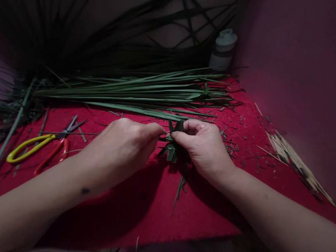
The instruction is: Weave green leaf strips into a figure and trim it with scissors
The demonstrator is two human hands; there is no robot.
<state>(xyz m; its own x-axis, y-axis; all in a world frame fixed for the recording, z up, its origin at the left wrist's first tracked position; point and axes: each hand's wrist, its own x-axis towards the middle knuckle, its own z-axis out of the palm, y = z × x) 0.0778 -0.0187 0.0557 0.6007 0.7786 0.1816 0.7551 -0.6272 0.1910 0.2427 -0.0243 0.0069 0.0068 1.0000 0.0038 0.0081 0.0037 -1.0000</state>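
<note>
A small folded piece of green leaf [173, 153], with short cut ends sticking out, is held above the red cloth. My right hand [204, 146] is closed on its upper part, pinching it between thumb and fingers. Just to the left, my left hand [128, 137] is closed in a pinch beside the piece, on what looks like a thin strand at the fingertips. Its other fingers are curled and partly hidden. A thin dark stick [72, 133] runs from the left toward my left hand; whether it joins the leaf piece I cannot tell.
Long green leaf strips [141, 90] lie across the back. Scissors [54, 138] with yellow and red handles lie open at left. Thin pale sticks [301, 165] are bunched at right. A white-lidded bottle [223, 50] stands behind. Leaf scraps litter the red cloth [129, 217].
</note>
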